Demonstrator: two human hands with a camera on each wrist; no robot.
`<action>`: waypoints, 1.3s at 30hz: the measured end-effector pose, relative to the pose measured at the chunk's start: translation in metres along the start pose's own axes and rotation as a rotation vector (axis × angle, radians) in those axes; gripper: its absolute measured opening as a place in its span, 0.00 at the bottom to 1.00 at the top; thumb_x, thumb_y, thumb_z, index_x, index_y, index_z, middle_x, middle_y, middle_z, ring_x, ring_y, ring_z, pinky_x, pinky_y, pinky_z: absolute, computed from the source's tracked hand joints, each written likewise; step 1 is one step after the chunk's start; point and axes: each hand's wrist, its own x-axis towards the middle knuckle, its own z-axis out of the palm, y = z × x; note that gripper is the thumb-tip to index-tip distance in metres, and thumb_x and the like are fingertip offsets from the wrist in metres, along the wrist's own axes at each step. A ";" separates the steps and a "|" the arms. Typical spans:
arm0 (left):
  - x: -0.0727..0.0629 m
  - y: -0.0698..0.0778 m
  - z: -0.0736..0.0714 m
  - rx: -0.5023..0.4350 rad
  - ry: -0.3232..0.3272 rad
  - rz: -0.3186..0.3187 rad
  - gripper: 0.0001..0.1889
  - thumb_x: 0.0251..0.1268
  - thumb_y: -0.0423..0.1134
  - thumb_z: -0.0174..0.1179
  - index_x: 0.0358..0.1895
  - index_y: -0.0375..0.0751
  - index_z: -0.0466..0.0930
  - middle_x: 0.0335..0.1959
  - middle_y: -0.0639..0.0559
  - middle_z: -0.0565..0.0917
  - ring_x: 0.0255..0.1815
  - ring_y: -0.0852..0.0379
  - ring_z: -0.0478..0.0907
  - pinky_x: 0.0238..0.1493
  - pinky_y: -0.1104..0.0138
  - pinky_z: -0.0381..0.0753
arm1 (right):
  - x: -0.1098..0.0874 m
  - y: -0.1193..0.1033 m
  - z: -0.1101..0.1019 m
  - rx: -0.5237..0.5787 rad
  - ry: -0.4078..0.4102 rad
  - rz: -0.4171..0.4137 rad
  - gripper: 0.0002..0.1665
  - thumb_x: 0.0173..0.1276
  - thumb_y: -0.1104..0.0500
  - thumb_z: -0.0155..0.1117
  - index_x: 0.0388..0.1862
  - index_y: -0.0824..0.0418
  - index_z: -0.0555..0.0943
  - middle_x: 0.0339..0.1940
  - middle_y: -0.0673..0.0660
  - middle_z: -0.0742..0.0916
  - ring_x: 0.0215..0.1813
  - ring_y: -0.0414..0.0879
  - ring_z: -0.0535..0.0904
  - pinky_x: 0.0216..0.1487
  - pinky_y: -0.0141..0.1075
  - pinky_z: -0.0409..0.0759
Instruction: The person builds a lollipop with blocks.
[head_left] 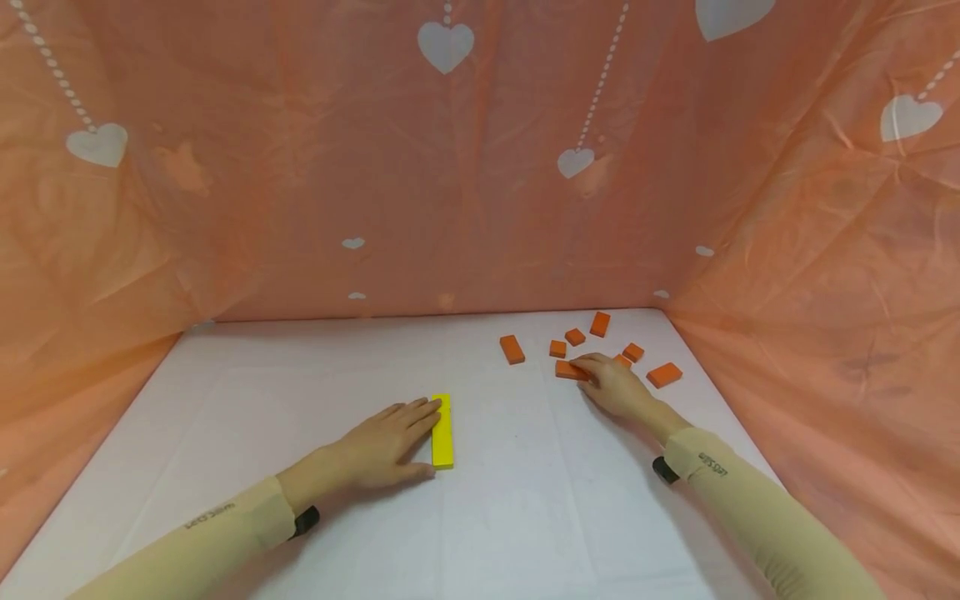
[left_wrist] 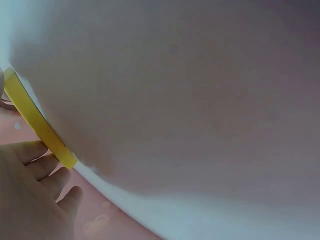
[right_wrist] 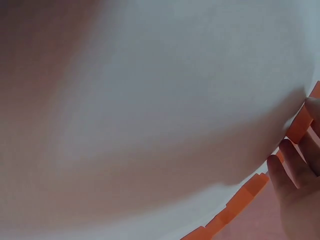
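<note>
A long yellow block (head_left: 443,433) lies on the white cloth near the middle. My left hand (head_left: 386,446) rests against its left side, fingers straight with their tips at the block's far part, the thumb beside its near end. The left wrist view also has the yellow block (left_wrist: 35,117) along the fingertips of my left hand (left_wrist: 35,195). Over on the right, my right hand (head_left: 618,389) pinches a rectangular orange block (head_left: 570,370) by its right end. In the right wrist view this orange block (right_wrist: 300,125) sits between thumb and fingers of the right hand (right_wrist: 305,200).
Around the right hand lie several other orange blocks: longer ones (head_left: 512,349), (head_left: 600,324), (head_left: 664,375) and small ones (head_left: 557,348), (head_left: 575,337), (head_left: 633,352). One orange block (head_left: 622,361) is partly hidden behind the hand. A pink curtain (head_left: 450,208) with hearts encloses the white table (head_left: 517,517).
</note>
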 end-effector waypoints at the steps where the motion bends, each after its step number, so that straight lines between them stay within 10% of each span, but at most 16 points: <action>1: 0.000 0.000 0.000 0.006 0.002 0.001 0.44 0.73 0.64 0.58 0.79 0.33 0.63 0.83 0.41 0.59 0.82 0.40 0.57 0.79 0.45 0.60 | 0.000 0.000 0.000 0.002 0.007 -0.003 0.25 0.75 0.64 0.65 0.69 0.66 0.79 0.66 0.67 0.82 0.68 0.65 0.77 0.69 0.59 0.75; 23: 0.000 0.001 0.000 0.029 0.045 0.042 0.41 0.72 0.60 0.62 0.77 0.33 0.67 0.82 0.40 0.62 0.81 0.41 0.61 0.77 0.46 0.64 | 0.004 -0.003 0.002 0.065 0.034 -0.029 0.22 0.74 0.66 0.66 0.66 0.66 0.81 0.62 0.66 0.85 0.64 0.63 0.81 0.66 0.58 0.78; 39: 0.004 0.005 -0.004 -0.014 -0.003 0.049 0.38 0.73 0.56 0.63 0.76 0.33 0.69 0.80 0.41 0.65 0.80 0.42 0.64 0.76 0.47 0.66 | 0.040 -0.084 0.023 0.220 0.016 -0.138 0.22 0.76 0.61 0.65 0.66 0.63 0.82 0.64 0.62 0.85 0.70 0.60 0.78 0.71 0.55 0.74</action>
